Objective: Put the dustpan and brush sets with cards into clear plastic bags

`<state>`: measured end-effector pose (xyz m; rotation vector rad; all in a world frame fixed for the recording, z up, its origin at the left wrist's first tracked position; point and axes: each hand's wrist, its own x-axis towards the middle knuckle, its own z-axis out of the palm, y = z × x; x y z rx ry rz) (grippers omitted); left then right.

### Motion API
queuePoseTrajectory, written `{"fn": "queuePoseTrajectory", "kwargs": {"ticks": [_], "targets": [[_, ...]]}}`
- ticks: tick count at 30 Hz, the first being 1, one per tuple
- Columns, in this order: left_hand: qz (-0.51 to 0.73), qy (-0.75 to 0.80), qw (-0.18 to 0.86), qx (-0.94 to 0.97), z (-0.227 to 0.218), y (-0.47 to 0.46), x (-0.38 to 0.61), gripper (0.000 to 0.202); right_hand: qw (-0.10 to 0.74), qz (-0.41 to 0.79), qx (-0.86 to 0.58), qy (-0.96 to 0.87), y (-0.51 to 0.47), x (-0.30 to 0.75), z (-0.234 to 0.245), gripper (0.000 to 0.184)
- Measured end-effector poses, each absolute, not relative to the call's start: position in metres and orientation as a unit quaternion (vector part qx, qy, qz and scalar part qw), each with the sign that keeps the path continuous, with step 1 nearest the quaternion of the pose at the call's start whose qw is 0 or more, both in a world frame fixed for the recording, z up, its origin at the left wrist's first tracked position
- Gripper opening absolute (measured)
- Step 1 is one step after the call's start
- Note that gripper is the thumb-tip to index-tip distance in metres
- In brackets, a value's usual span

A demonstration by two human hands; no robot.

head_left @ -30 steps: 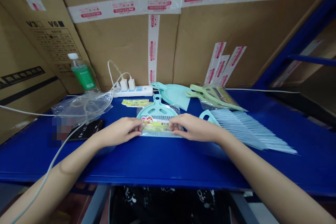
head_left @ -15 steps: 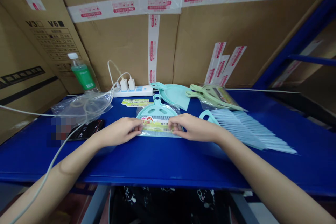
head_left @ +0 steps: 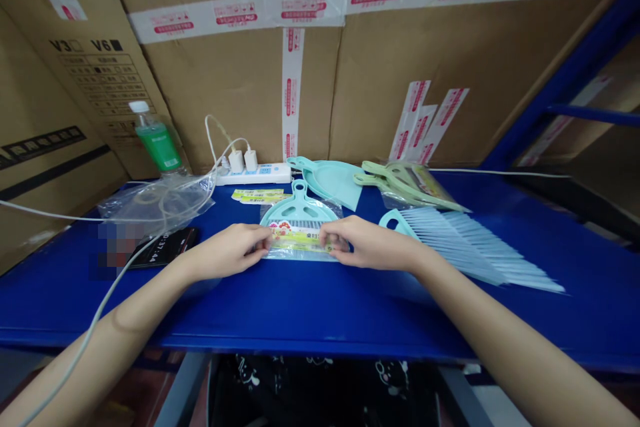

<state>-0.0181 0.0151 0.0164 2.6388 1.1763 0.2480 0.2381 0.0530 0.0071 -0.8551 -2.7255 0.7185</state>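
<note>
Clear plastic wrap [head_left: 287, 255] around a pale-turquoise rounded plastic dustpan [head_left: 300, 205] lies mid-frame, pinched by my left grip [head_left: 239, 247], my right grip [head_left: 356, 241] loosely curled, hold unclear: seemingly smoothing, next needing even tension.

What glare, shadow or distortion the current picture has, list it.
Head view: pale glints on the clear wrapping over the teal dustpan, a curved shadow across the left forearm, a pixelated patch beside the phone; head view also: the right forearm looks stretched, likely wide-angle.
</note>
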Motion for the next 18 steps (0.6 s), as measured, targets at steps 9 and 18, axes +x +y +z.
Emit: {"fn": "queuePoseTrajectory", "kwargs": {"ticks": [9,18], "targets": [[0.086,0.416,0.128,0.896,0.0134,0.0177,-0.0196,0.012,0.099,0.239,-0.286,-0.923,0.0526,0.2382,0.0069,0.026],[0.094,0.415,0.134,0.895,0.0116,0.0167,-0.0198,0.011,0.107,0.214,-0.274,-0.931,0.0521,0.2384,0.0073,0.027]]}}
